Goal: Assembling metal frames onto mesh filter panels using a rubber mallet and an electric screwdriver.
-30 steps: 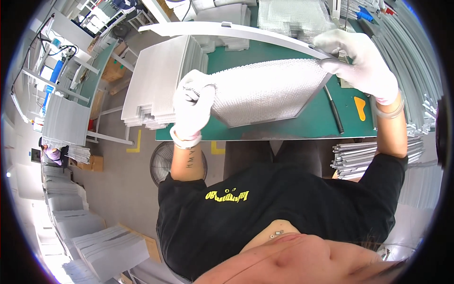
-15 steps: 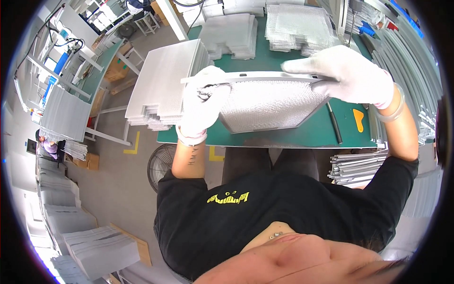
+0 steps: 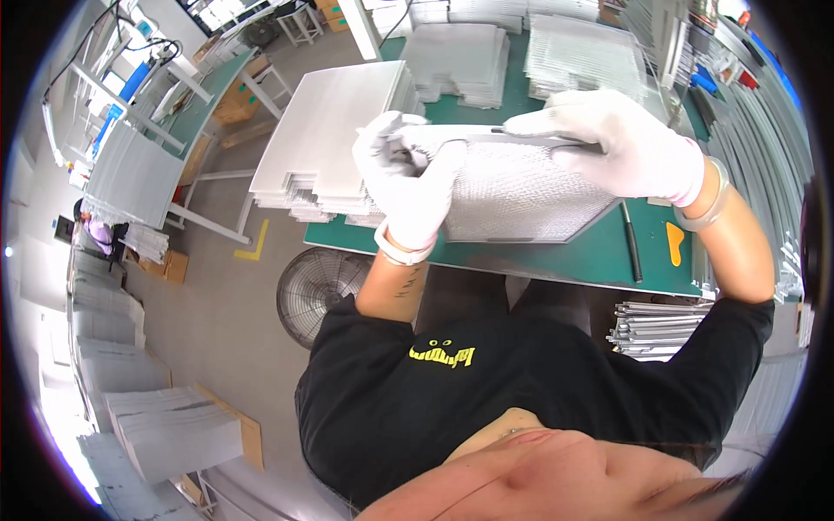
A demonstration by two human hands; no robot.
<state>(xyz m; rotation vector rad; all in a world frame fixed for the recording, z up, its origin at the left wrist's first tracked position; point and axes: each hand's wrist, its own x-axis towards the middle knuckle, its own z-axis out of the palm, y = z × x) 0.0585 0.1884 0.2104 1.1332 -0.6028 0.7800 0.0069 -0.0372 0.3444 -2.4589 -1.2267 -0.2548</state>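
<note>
A silvery mesh filter panel [image 3: 530,195] is held up in front of me, tilted, over the near part of the green table [image 3: 556,262]. A pale metal frame strip [image 3: 478,133] runs along its upper edge. My left hand [image 3: 407,178], in a white glove, is closed round the strip's left end, its fingers curled. My right hand [image 3: 621,143], also gloved, pinches the same upper edge further right, thumb and fingers on either side. Below the right hand lie a tool with a black handle [image 3: 632,247] and an orange scraper-like piece [image 3: 674,243].
Flat mesh sheets are stacked at the table's left [image 3: 330,122], with more stacks behind [image 3: 456,59] [image 3: 584,54]. Long metal strips [image 3: 756,174] line the right side. A bundle of strips [image 3: 656,330] sits below the table edge. A floor fan [image 3: 321,295] stands left.
My left hand has slid right along the strip and turned, its fingers now curled over the end. The view has shifted a little, so the table and stacks appear further right.
</note>
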